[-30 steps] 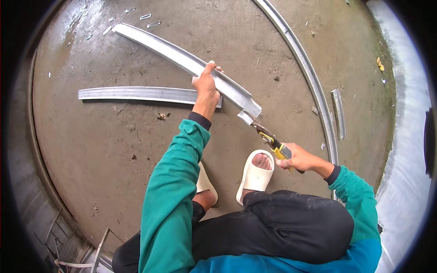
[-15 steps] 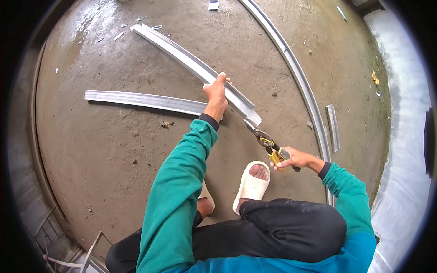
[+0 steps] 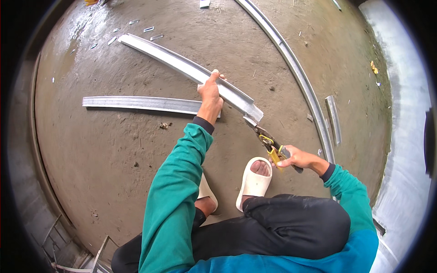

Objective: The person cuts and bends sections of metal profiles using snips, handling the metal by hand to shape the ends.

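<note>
Within closed right grip (image 3: 295,157), snips (image 3: 266,139)

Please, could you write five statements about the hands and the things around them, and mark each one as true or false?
1. The left hand grips a metal channel. True.
2. The right hand holds a hammer. False: the right hand holds snips with yellow on the handles.
3. The snips' blades are at the metal channel's right end. True.
4. A second channel lies on the floor. True.
5. The sandals are black. False: the sandals are whitish.
</note>
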Demonstrator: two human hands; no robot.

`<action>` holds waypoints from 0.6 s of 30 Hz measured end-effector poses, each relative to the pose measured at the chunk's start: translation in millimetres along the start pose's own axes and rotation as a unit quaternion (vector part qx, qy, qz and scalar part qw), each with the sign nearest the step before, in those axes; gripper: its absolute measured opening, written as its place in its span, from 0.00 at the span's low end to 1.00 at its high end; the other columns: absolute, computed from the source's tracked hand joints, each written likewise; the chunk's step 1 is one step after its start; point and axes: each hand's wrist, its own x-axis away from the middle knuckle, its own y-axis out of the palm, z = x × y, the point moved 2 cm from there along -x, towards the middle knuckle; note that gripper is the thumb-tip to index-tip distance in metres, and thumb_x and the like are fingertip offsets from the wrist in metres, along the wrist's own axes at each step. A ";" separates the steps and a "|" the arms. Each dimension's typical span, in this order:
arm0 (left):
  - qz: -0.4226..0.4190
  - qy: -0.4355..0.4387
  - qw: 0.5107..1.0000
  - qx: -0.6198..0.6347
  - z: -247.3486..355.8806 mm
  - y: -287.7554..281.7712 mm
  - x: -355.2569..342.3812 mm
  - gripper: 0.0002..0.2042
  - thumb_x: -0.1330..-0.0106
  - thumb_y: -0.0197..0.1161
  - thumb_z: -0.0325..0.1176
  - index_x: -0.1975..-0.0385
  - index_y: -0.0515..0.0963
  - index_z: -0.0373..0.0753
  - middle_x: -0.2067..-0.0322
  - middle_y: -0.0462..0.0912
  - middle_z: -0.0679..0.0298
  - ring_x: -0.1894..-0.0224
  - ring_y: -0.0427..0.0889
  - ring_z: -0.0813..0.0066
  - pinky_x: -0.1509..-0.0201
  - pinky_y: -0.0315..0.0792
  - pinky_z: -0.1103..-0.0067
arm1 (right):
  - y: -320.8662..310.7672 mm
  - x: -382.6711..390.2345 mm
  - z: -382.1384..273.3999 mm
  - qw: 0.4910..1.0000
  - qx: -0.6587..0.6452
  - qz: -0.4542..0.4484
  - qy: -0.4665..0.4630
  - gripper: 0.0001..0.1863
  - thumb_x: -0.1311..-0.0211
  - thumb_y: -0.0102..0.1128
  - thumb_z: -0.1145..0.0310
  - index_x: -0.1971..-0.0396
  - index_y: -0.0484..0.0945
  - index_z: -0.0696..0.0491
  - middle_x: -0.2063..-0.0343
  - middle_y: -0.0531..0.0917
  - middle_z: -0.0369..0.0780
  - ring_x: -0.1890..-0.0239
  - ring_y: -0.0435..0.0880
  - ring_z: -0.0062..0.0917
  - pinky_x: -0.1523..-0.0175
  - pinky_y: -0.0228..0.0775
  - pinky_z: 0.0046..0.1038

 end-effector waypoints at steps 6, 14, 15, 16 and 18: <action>-0.031 -0.011 0.999 -0.002 8.3 3.3 7.7 0.06 0.37 0.63 0.26 0.67 0.72 0.35 0.75 0.77 0.60 0.74 0.79 0.69 0.68 0.79 0.73 | 2.0 -0.7 3.5 0.999 0.014 -0.030 -0.023 0.20 0.44 0.66 0.68 0.52 0.75 0.58 0.60 0.81 0.36 0.57 0.78 0.20 0.47 0.67 0.24; -0.054 -0.023 0.998 -0.026 13.1 -0.8 16.2 0.05 0.36 0.62 0.28 0.67 0.73 0.35 0.75 0.77 0.62 0.73 0.79 0.70 0.66 0.79 0.74 | 18.9 -2.7 1.5 1.000 -0.008 -0.015 -0.019 0.17 0.45 0.67 0.69 0.58 0.73 0.57 0.66 0.79 0.34 0.63 0.77 0.18 0.55 0.71 0.24; -0.053 -0.022 0.998 -0.029 11.1 -1.9 16.0 0.05 0.36 0.62 0.28 0.67 0.73 0.35 0.75 0.77 0.62 0.73 0.79 0.70 0.65 0.79 0.74 | 18.9 -1.9 2.1 1.000 0.001 -0.012 -0.007 0.16 0.48 0.66 0.70 0.60 0.73 0.56 0.67 0.79 0.34 0.64 0.77 0.17 0.57 0.71 0.24; -0.053 -0.023 0.998 -0.030 9.6 -3.9 14.6 0.05 0.36 0.62 0.28 0.67 0.73 0.35 0.75 0.77 0.62 0.73 0.79 0.70 0.65 0.79 0.74 | 18.9 -1.7 2.1 1.000 0.010 -0.012 0.004 0.16 0.50 0.66 0.71 0.61 0.72 0.56 0.69 0.78 0.33 0.66 0.77 0.17 0.59 0.71 0.24; -0.059 -0.030 0.997 -0.043 6.1 -8.0 11.3 0.07 0.36 0.64 0.31 0.67 0.74 0.35 0.74 0.78 0.62 0.72 0.79 0.71 0.64 0.79 0.74 | 16.9 -1.7 5.8 0.999 0.044 -0.005 -0.014 0.17 0.52 0.65 0.72 0.61 0.73 0.56 0.70 0.79 0.34 0.66 0.77 0.17 0.60 0.71 0.23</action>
